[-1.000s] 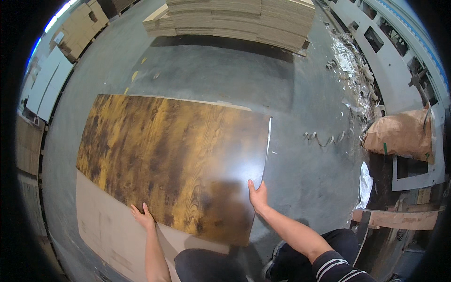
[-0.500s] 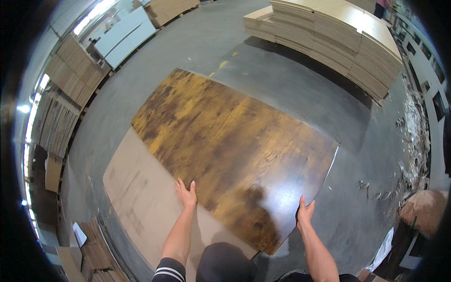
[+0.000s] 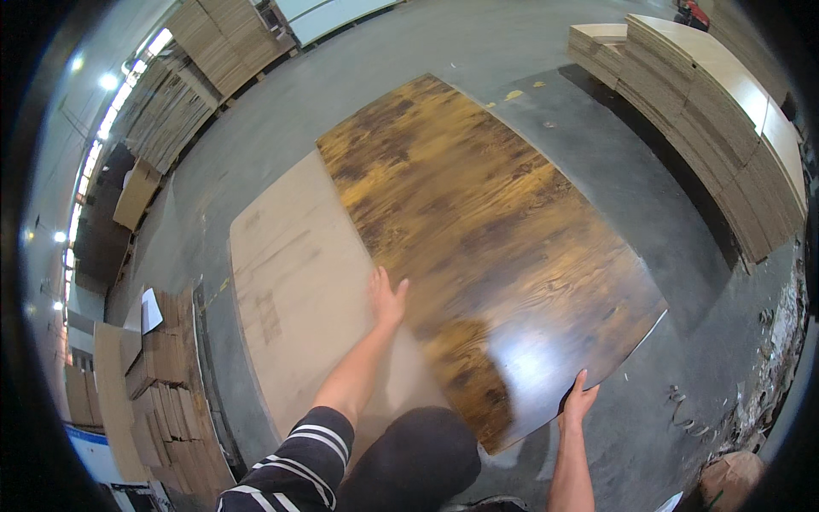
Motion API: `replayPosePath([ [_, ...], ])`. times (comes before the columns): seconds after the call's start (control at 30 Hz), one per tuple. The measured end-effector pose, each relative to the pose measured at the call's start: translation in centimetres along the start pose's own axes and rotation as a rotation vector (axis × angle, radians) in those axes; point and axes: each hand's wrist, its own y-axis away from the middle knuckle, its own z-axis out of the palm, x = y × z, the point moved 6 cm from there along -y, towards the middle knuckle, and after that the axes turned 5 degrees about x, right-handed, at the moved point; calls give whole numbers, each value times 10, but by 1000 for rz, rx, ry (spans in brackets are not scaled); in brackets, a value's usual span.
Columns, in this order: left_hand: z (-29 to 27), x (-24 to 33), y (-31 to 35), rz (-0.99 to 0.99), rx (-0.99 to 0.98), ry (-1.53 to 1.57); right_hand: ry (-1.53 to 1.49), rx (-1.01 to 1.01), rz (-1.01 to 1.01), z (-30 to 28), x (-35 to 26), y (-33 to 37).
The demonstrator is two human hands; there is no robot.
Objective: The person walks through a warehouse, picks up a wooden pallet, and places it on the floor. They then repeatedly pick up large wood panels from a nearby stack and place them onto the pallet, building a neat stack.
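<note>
A large board [image 3: 478, 247] with a glossy dark-brown and yellow wood-grain face lies slantwise in front of me. Part of it covers a plain beige panel [image 3: 290, 247], whose left portion shows. My right hand [image 3: 580, 399] grips the wood-grain board at its near right edge, thumb on top and the other fingers hidden beneath. Along the board's left edge rests my left hand [image 3: 387, 297], fingers stretched out over the beige panel and thumb beside the board's edge. Between my arms, my dark-clothed knee [image 3: 422, 461] is close to the board's near corner.
A tall stack of pale boards [image 3: 708, 111] stands at the far right. Cut brown panels [image 3: 175, 392] are piled at the near left, with more stacks [image 3: 226, 43] along the left side. Curled strips [image 3: 682, 410] and a brown sack [image 3: 734, 480] lie at the lower right.
The view has swung left, so the boards and stacks appear farther right. My left hand has slid a little farther along the board's left edge; my right hand keeps its grip.
</note>
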Motion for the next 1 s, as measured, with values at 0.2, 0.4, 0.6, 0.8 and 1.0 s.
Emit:
replayPosePath([
  [0.2,0,-8,7,-78,5,58,170,-4,-8,-4,6,-6],
  [0.4,-3,-8,11,-35,7,-8,138,-57,-40,-7,4,1],
  [0.6,-2,-14,13,-5,28,-46,203,-74,-99,-7,3,-3],
  [0.8,-18,-16,20,21,-330,-123,564,2,19,-25,-8,15],
  [1.0,-105,66,181,191,-1333,53,837,-337,356,-122,-80,148],
])
